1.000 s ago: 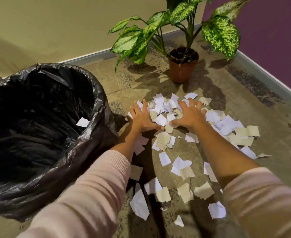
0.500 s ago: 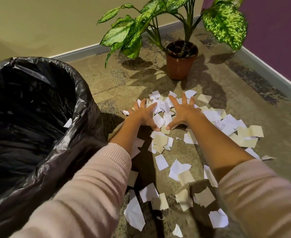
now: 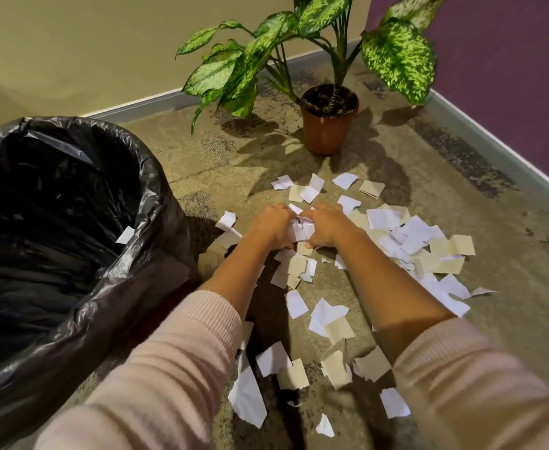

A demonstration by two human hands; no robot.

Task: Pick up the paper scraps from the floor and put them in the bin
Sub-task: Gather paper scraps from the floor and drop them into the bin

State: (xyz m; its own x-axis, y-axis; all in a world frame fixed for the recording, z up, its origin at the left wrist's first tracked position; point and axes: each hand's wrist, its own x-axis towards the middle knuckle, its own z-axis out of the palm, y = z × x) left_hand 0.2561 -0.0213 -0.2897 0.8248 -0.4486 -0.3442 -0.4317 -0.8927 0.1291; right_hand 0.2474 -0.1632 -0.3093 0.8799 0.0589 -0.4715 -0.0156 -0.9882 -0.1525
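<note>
Now your left hand [image 3: 274, 227] and right hand [image 3: 326, 226] are curled together, clutching a bunch of scraps [image 3: 303, 229] low over the floor [image 3: 234, 170]; many more lie strewn around. The bin [image 3: 156, 177] stands to your left. Lift with a loose squeeze and pieces will likely slip out between your palms before reaching it.

A beige wall [image 3: 88, 43] meets a purple wall [image 3: 510, 76] behind a potted plant [image 3: 396, 56] with speckled green leaves, its terracotta pot [image 3: 326, 134] standing in the floor's far corner. Grey skirting board [image 3: 137, 107] edges the mottled brown floor [image 3: 500, 203] (darker patches along the right edge), where leaf shadows fall.
</note>
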